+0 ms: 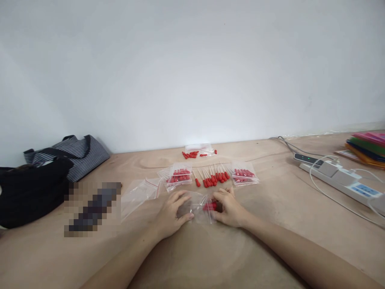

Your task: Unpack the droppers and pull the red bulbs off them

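A clear zip bag (197, 210) lies flat on the table between my two hands. My left hand (173, 212) has its thumb and curved fingers on the bag's left side, gripping it. At the bag's right end, by the zip strip, my right hand (230, 206) is closed around several red-tipped sticks (209, 206); their thin ends cannot be made out. Just beyond my hands, a fanned row of loose red-tipped sticks (212, 179) points away from me. Filled zip bags lie on either side of it, one on the left (180, 175) and one on the right (244, 174).
Flat zip bags (141, 194) lie at left, near a blurred dark object (94, 206). Loose red tips (190, 154) and another bag (198, 147) are near the wall. A striped bag (87, 156) and black cloth (33, 192) sit far left; a power strip (345, 182) with cables and coloured sheets (367, 148), right.
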Motion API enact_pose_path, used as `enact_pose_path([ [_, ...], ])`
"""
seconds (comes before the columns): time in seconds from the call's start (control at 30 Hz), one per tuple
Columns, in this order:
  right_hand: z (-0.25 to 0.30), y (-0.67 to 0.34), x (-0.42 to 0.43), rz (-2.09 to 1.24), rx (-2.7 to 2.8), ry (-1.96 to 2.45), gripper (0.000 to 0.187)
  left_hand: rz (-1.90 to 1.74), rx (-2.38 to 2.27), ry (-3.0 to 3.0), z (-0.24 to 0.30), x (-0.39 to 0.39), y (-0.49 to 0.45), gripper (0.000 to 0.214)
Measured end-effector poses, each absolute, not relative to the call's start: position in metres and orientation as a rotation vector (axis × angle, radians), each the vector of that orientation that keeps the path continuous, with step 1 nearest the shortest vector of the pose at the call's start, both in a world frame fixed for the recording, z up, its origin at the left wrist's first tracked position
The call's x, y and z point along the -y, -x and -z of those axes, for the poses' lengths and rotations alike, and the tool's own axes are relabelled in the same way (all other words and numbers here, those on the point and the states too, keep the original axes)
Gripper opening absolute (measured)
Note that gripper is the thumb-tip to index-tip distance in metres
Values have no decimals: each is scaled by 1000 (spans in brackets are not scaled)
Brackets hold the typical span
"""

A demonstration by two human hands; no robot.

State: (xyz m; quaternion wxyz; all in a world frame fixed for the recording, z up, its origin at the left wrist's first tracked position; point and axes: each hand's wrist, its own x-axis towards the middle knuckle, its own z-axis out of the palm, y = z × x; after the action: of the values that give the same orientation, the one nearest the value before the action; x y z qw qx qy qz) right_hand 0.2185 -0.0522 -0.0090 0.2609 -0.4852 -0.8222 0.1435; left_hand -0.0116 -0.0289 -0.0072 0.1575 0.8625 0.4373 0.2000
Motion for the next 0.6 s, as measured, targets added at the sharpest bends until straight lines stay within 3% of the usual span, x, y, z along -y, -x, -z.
enact_pose_path([
  [0.1, 11, -227, 50, -529, 2141, 1212, 12, -659, -1480, -2338, 5, 28, 17, 49],
  [0.3, 14, -248, 38, -1028, 1724, 1004, 15, -522, -1589, -2082, -12, 32, 25, 37],
  [0.47, 10, -266, 30, -1203, 1549, 969, 20, -396, -1524, -1922, -28, 28, 37, 27],
  [0.6, 7, -278, 26, -1194, 1435, 967, 21, -569, -1579, -1950, -53, 15, 75, 28],
])
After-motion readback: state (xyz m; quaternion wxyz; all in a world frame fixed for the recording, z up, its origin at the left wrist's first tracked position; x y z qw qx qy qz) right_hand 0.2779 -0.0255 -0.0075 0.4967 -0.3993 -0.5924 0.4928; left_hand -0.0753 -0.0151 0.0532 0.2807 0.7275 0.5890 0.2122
